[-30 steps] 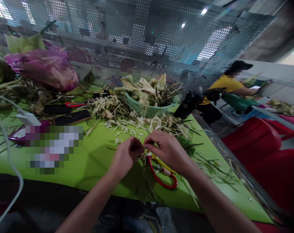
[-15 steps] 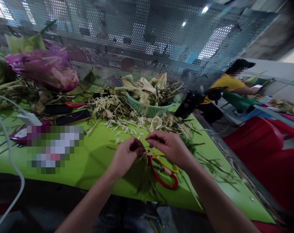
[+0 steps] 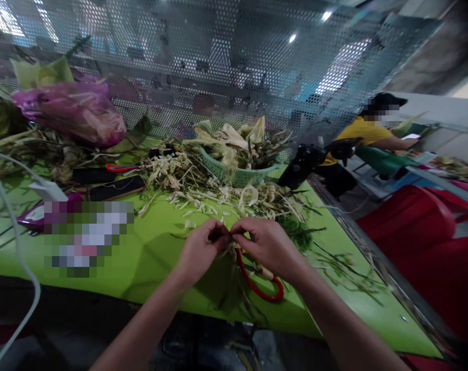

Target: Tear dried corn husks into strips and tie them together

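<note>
My left hand is closed in a pinch on a small bunch of dried plant strips, whose thin ends hang below the fingers. My right hand pinches at the same spot, its fingertips meeting those of the left. What lies between the right fingertips is too small to make out. Just under the hands, scissors with a red and a yellow handle loop lie on the green tabletop; the right hand covers part of them. A tangle of green string lies beyond the right wrist.
A green basket of dried husks stands behind, amid loose plant scraps. To the left are a pink plastic bag, a phone, a red-handled cutter and a white cable. Red chairs and a seated person are at right.
My right hand has come down and left, so its fingertips now meet the left hand's. It covers more of the yellow scissor loop. The left hand has barely moved.
</note>
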The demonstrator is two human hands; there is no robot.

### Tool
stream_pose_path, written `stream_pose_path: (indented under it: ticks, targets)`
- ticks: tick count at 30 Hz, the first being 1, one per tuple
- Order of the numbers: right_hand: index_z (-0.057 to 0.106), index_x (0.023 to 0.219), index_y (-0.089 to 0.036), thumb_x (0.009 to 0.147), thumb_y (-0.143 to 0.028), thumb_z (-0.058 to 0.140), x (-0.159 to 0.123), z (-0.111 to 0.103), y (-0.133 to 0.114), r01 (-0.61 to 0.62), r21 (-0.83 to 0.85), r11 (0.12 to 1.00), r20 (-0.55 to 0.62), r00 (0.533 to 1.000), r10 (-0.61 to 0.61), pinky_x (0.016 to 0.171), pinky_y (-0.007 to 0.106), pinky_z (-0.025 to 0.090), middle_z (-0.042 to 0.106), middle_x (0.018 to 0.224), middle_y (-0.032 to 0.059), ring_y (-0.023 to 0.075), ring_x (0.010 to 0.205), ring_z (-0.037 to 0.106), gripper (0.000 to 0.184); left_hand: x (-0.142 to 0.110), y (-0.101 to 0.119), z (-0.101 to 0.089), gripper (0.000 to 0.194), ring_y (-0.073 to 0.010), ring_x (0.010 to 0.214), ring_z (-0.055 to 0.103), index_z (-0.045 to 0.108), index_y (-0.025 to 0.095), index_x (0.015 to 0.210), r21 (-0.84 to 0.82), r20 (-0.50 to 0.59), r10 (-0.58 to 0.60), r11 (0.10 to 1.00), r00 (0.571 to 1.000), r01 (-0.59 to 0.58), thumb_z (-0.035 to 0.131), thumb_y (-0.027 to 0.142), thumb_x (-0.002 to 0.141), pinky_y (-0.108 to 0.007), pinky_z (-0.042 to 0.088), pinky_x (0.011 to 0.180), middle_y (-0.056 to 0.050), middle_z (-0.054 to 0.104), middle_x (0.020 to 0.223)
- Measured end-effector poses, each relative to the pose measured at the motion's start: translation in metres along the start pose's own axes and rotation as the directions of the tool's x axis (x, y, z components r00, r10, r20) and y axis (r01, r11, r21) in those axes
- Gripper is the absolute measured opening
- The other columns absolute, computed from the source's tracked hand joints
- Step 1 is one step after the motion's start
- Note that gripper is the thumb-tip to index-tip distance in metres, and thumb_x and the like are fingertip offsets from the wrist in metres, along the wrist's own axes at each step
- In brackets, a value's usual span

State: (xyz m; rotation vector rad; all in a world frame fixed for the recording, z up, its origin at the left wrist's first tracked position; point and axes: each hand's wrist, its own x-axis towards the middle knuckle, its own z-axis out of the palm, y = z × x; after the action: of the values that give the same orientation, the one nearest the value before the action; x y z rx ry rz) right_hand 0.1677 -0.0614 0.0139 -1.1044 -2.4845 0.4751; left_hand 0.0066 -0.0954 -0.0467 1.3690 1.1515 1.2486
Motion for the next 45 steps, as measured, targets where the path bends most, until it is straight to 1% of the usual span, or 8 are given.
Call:
stream_pose_path:
  ticks: [8,13,19,23,29,35,40,45]
  targets:
    - [0.058,0.078,-0.02,0.078,-0.014,0.052,-0.003,0.007,0.0,-0.017,-0.051,0.999,-0.053,0.999,0.014,0.061,0.023,0.034,0.061,0.076,0.0008,0.0139,0.069,0.053,0.009,0.001,-0.002,0.0,0.007,-0.0115,0.065,0.05,0.056,0.017,0.078,-0.047,-0.065,-0.071,0.997,0.995,0.068,0.06,0.021,0.074,-0.023,0.04,0.059,0.002,0.056,0.069]
    - [0.058,0.076,-0.02,0.077,-0.012,0.052,-0.005,0.008,-0.001,-0.008,-0.006,1.0,-0.022,1.0,0.008,0.061,0.023,0.034,0.06,0.072,-0.0006,0.0127,0.066,0.053,0.01,0.002,-0.003,-0.001,0.01,-0.0116,0.066,0.053,0.058,0.016,0.079,-0.075,-0.081,-0.096,0.993,0.992,0.09,0.063,0.02,0.071,-0.024,0.042,0.063,0.001,0.059,0.072]
    - [0.062,0.078,-0.02,0.078,-0.015,0.055,-0.005,0.005,-0.001,-0.034,0.108,0.994,-0.001,0.999,0.035,0.063,0.023,0.037,0.063,0.074,-0.0008,0.0136,0.07,0.056,0.009,-0.001,0.003,-0.002,0.009,-0.0109,0.065,0.054,0.06,0.016,0.077,-0.04,-0.104,-0.055,0.998,0.993,0.051,0.063,0.017,0.068,-0.023,0.043,0.063,0.001,0.06,0.071]
    - [0.065,0.087,-0.021,0.076,-0.014,0.057,-0.004,0.006,-0.001,-0.064,0.163,0.985,-0.059,0.995,0.074,0.066,0.023,0.04,0.068,0.086,0.0004,0.0154,0.077,0.059,0.015,-0.001,0.003,-0.001,0.007,-0.0107,0.066,0.055,0.059,0.016,0.077,0.029,-0.124,0.006,1.0,0.992,-0.003,0.061,0.015,0.07,-0.022,0.043,0.063,0.002,0.061,0.07]
    - [0.069,0.086,-0.021,0.074,-0.016,0.059,-0.003,0.015,0.003,-0.15,0.223,0.963,-0.046,0.985,0.164,0.062,0.022,0.041,0.069,0.077,-0.0014,0.0141,0.069,0.061,0.017,-0.003,0.003,0.001,0.014,-0.0124,0.073,0.058,0.06,0.018,0.081,0.217,-0.149,0.122,0.972,0.981,-0.088,0.057,0.009,0.07,-0.025,0.045,0.07,0.001,0.064,0.076]
    - [0.069,0.088,-0.019,0.073,-0.017,0.06,-0.003,0.023,0.009,-0.208,0.404,0.891,-0.067,0.965,0.255,0.06,0.023,0.042,0.069,0.077,-0.0001,0.0146,0.068,0.06,0.017,-0.007,0.008,0.007,0.019,-0.0142,0.076,0.059,0.06,0.02,0.084,0.501,-0.178,0.253,0.855,0.951,-0.134,0.052,0.006,0.074,-0.028,0.044,0.073,0.001,0.065,0.08]
    - [0.068,0.087,-0.017,0.073,-0.018,0.062,-0.004,0.026,0.007,-0.205,0.543,0.814,-0.065,0.957,0.283,0.062,0.024,0.044,0.069,0.081,0.0016,0.0147,0.07,0.059,0.016,-0.008,0.004,0.012,0.026,-0.0161,0.081,0.061,0.06,0.021,0.094,0.622,-0.168,0.376,0.758,0.911,-0.198,0.051,0.004,0.077,-0.031,0.046,0.078,-0.002,0.067,0.092]
    - [0.068,0.089,-0.016,0.072,-0.019,0.064,-0.002,0.026,0.006,-0.192,0.615,0.765,-0.069,0.953,0.296,0.069,0.027,0.048,0.068,0.083,0.0028,0.0159,0.074,0.06,0.018,-0.009,0.003,0.013,0.024,-0.0165,0.084,0.062,0.06,0.021,0.099,0.691,-0.16,0.499,0.673,0.852,-0.264,0.052,0.007,0.081,-0.032,0.047,0.079,-0.003,0.068,0.093]
